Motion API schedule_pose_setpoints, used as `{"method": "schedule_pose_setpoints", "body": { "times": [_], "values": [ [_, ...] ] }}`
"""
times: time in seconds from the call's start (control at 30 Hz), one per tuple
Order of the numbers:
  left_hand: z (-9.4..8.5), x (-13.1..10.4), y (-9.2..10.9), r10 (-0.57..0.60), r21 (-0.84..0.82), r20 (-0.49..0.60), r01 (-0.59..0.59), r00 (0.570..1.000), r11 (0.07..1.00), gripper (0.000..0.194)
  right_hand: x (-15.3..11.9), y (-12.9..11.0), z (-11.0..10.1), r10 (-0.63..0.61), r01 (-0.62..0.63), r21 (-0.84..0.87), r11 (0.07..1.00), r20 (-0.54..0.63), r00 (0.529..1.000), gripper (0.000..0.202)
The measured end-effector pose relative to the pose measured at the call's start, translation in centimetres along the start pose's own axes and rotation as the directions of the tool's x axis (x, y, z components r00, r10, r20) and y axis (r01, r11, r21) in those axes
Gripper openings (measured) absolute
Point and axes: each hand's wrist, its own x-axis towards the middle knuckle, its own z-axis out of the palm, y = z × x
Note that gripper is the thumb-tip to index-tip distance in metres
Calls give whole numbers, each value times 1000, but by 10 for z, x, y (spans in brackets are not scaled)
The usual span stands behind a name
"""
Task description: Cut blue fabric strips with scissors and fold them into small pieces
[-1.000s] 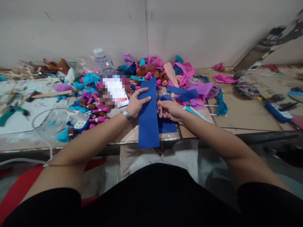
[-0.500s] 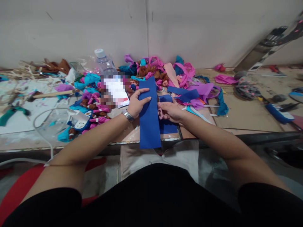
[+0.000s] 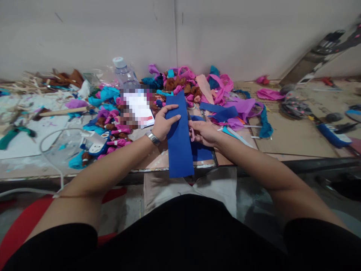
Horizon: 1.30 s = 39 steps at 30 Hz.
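Blue strip [image 3: 181,150], overhanging the front edge of the tabletop [image 3: 150,160], could skew if the left hand [image 3: 166,123], pinching it, loosens while the right hand [image 3: 205,132] grips pink scissors [image 3: 192,134].

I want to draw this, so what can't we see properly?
Head view:
Pink-handled tool: partly hidden by the right hand.
Lower blue sheet: partly covered by that hand and the blue strip.
Bright screen: blurred into blocks.
Print on the cardboard: too small.
Red thing, lower left: cut off by the edge.
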Motion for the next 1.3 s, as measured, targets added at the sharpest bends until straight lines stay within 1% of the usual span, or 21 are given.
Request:
{"method": "schedule_pose_setpoints", "body": {
  "times": [0.07,0.23,0.4,0.53,0.77,0.93,1.07,1.3],
  "values": [
    [0,0,1,-1,0,-1,1,1000,1000,56,0,0,0,-1,1,26,1000,2,1000,35],
    [-1,-3,6,49,45,21,-50,999,998,56,0,1,-2,-13,12,59,998,12,1000,34],
    [-2,-2,6,69,81,10,-70,998,994,57,0,2,-1,-3,1,40,999,35,999,36],
    [-3,-1,4,76,73,-12,-75,997,994,57,0,3,0,8,-9,21,1000,34,999,38],
    [-4,0,2,115,105,14,-116,993,988,56,-2,1,3,19,-20,11,1000,21,1000,37],
    [-5,0,1,111,102,24,-113,994,988,58,-2,2,3,22,-21,53,998,-9,1000,37],
    [-5,1,0,118,92,35,-121,992,988,61,-2,1,3,17,-18,90,996,5,1000,36],
    [-5,1,1,114,87,10,-115,993,990,63,-2,1,3,25,-25,38,999,7,1000,40]
  ]
}}
